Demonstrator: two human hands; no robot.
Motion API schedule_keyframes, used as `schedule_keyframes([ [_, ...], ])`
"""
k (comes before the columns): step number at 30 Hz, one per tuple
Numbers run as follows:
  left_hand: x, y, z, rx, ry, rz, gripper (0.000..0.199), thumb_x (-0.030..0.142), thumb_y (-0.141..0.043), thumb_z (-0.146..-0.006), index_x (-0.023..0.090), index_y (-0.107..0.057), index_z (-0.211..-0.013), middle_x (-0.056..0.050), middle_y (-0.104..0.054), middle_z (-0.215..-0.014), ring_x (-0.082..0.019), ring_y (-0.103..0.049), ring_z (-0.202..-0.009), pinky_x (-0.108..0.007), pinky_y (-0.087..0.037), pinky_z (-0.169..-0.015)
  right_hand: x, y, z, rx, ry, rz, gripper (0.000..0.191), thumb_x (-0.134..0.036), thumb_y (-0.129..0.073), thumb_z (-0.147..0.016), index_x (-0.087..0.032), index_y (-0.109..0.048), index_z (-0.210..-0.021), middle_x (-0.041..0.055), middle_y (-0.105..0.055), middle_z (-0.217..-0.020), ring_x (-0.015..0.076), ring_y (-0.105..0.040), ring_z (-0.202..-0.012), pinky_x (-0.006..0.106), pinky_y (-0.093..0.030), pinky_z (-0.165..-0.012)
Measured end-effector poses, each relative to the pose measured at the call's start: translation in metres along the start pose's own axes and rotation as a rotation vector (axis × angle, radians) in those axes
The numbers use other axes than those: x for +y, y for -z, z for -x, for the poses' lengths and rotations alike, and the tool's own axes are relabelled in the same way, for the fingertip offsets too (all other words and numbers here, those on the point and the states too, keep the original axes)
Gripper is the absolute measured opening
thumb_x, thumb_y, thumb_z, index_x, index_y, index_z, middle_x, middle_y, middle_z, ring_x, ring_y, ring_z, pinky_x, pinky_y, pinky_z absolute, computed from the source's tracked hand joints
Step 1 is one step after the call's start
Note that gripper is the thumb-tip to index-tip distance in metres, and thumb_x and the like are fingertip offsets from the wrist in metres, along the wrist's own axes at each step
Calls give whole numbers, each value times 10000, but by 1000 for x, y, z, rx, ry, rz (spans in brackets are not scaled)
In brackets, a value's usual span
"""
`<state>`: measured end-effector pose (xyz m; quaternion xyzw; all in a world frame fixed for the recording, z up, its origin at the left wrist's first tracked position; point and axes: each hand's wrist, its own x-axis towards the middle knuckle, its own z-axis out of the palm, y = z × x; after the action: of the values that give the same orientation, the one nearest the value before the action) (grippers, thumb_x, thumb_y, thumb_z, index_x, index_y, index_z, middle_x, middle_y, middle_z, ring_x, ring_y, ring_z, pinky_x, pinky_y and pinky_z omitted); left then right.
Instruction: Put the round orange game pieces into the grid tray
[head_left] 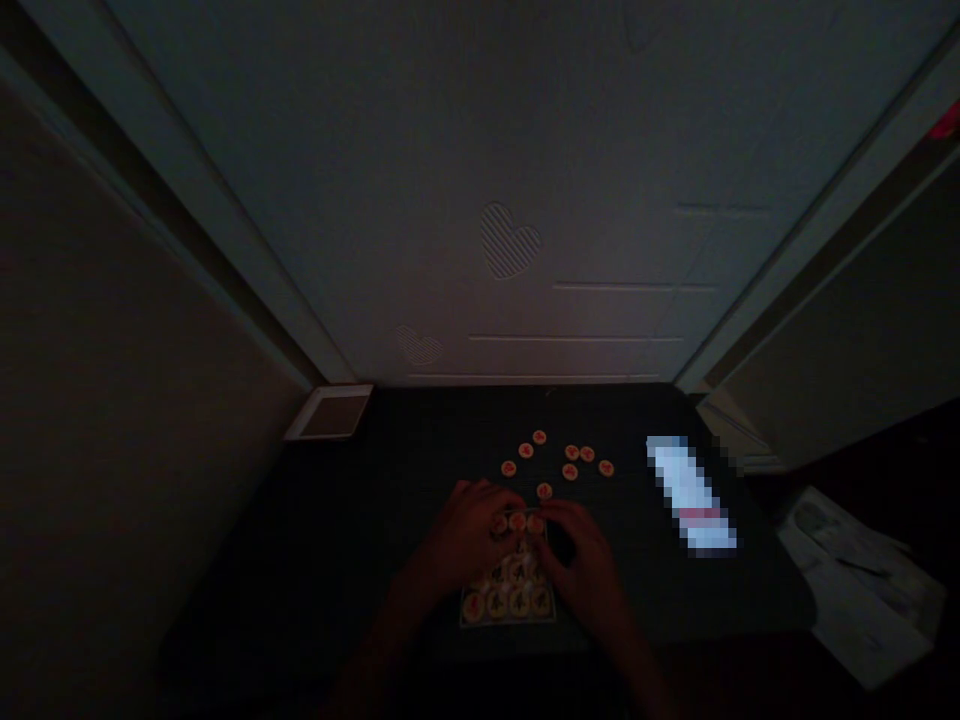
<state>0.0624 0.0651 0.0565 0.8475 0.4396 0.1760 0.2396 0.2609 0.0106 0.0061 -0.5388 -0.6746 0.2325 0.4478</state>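
Well, at the back left corner of the table [225,600] sits a flat tray [319,437] with a pale rim. Next comes the left hand [465,530], bent over the back left part of a small box [510,625] near the front edge, right of the middle. Its fingers curl close to the red discs [517,522] in the back row, but it is too dark to tell if they pinch one. The box also has black discs [519,602] in it, and one red disc [473,605] in the front left corner. Behind it, eight loose discs [570,471] lie flat and spread out, one just past the fingers.

The right hand [589,565] is at the box's back right corner. Its thumb and first finger are a bit apart, by the end disc [535,523]; I can't tell if they grip it. I think both hands are making that back row neat. Moving a disc there calls for a soft push that won't bump the others. Farther right is a bright blurred thing [690,495], then papers [862,600] past the right edge.
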Motion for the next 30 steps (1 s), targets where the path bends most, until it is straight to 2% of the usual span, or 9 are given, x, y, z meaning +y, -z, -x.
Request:
schedule_keyframes([
  [14, 0, -4, -2, 31, -4, -33, 189, 231, -662, -855, 272, -681, -1038, -1, -750, -1049, -240, -644, -1012, -397, -388, -920, 4, -4, 0, 35, 26, -5, 140, -222, -662, -897, -268, -724, -1014, 66, -712, -1098, 239, -678, -1047, 385, -553, -922],
  [21, 4, 3, 0, 32, 5, -6, 209, 335, -692, -871, 284, -677, -1073, -1, -738, -1101, -252, -635, -1064, -424, -395, -965, -4, 1, -2, 79, -1, -37, 94, -266, -668, -908, -262, -736, -973, 66, -718, -1059, 235, -693, -1003, 360, -563, -890],
  [25, -3, 8, -3, 78, 29, 9, 227, 346, -671, -896, 290, -676, -1116, -9, -731, -1147, -251, -625, -1110, -429, -412, -990, -3, 4, -3, 153, -39, -67, 111, -301, -638, -933, -244, -732, -945, 64, -730, -990, 224, -701, -926, 338, -571, -820],
  [30, -14, 15, -16, 150, 63, 1, 197, 320, -609, -939, 270, -689, -1112, -24, -737, -1125, -237, -644, -1066, -421, -449, -981, -3, 7, -2, 211, -128, -84, 183, -349, -596, -962, -220, -725, -958, 66, -734, -943, 223, -696, -884, 335, -558, -792],
])
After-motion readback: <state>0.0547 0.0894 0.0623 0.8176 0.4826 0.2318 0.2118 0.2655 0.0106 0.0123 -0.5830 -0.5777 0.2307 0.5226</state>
